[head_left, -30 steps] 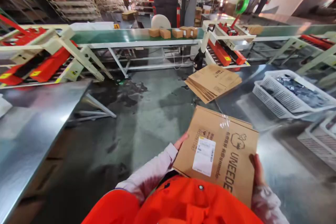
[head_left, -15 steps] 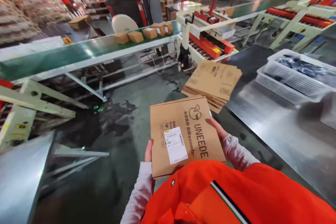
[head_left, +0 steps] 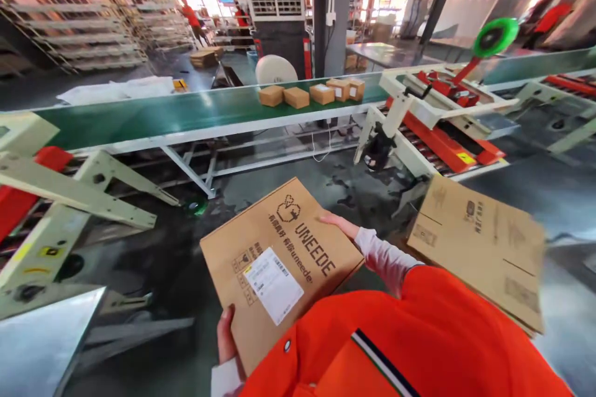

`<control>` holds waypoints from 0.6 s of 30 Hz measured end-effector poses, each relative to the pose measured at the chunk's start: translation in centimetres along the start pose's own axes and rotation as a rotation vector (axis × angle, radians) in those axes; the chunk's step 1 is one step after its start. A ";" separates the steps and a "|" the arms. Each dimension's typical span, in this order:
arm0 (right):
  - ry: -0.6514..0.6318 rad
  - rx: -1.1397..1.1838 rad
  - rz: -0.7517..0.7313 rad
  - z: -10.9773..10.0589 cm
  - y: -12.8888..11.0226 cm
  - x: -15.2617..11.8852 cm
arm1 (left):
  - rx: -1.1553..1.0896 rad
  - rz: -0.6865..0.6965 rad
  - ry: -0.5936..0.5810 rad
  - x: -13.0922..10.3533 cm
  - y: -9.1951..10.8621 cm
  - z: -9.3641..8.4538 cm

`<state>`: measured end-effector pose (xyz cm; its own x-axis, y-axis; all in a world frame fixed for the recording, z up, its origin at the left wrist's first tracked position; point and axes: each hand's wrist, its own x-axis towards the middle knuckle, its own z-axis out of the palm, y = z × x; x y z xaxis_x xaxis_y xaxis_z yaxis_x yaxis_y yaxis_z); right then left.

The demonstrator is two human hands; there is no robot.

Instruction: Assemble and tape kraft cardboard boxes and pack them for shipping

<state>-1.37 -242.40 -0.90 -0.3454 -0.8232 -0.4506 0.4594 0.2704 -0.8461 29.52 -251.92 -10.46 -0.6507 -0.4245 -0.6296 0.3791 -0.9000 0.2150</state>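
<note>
A brown cardboard box [head_left: 261, 223], flat and square with "UNEEDE" printed on top, is held in front of my body, turned at a slant. A white shipping label [head_left: 274, 285] is stuck to its upper face. My left hand [head_left: 226, 335] grips its lower left edge, thumb on the side. At the upper right edge, my right hand [head_left: 342, 223] clasps it with fingers partly hidden beneath. My orange garment covers the box's near corner.
A green conveyor belt [head_left: 162, 113] runs across ahead, carrying several small cartons [head_left: 297, 97]. A carton-sealing machine [head_left: 447, 130] stands right. Flattened cardboard sheets [head_left: 479, 242] are stacked nearby at right. Machine legs [head_left: 112, 192] and a metal table [head_left: 46, 335] are at left. Distant people are in orange.
The view has swung left and up, so the conveyor and sealing machine appear farther right. The box, still in both hands, has rotated counterclockwise and shifted left.
</note>
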 end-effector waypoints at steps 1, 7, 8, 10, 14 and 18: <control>-0.001 -0.012 0.011 0.4 -0.6 2.9 | 0.012 0.003 0.014 2.1 1.7 -0.1; 0.092 0.029 -0.055 2.8 -4.3 17.5 | 0.167 0.084 0.080 15.2 14.7 2.5; 0.117 0.048 -0.073 3.2 -4.9 18.9 | 0.189 0.089 0.066 17.0 16.9 3.5; 0.167 0.090 -0.084 4.0 -5.7 21.1 | 0.239 0.071 0.037 20.3 21.1 5.7; 0.323 0.195 0.007 4.7 -6.0 25.1 | 0.354 -0.025 0.023 27.2 27.6 9.9; 0.490 0.287 0.119 3.7 -7.5 32.5 | 0.412 -0.021 -0.016 36.7 32.4 13.7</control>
<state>-13.01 -273.09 -8.12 -0.5850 -0.4493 -0.6752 0.6981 0.1448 -0.7012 8.88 -297.97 -16.40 -0.6672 -0.4041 -0.6257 0.0727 -0.8714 0.4852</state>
